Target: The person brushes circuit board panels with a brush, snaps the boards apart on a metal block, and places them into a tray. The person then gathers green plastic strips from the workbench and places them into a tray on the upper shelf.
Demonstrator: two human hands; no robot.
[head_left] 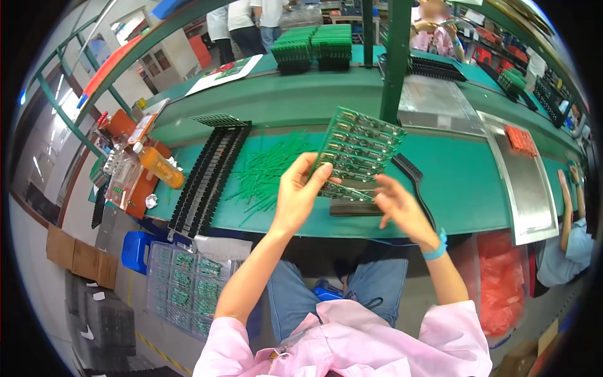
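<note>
Busy workshop floor, green bench (465, 195) running across the middle. Front and centre, held up above it: a green circuit board panel (359, 141), rows of components showing, with a lowest strip (345, 192) tilted at a different angle from the rest. Can't tell whether attached or loose.

Pinched by the left edge between thumb and fingers of the left hand (300, 188). Near the lower right corner, a right hand (402, 210), fingers loosely spread and a bit blurred; can't tell if touching the board.

To do this bit well, imo: grip by the edges, stay off the components, support close to the tilted strip and go easy with even pressure. Avoid twisting; probably not kind to solder joints.

Just below, a dark block (358, 208) on the bench. To the right, a black brush (411, 168). On the left, a messy pile of thin green strips (270, 169), then a slotted black rack (210, 179). Further left, a bottle of orange drink (157, 164), printing on the label but too small to read. No brand legible anywhere, sorry. At the back, stacked green boards (295, 49).
</note>
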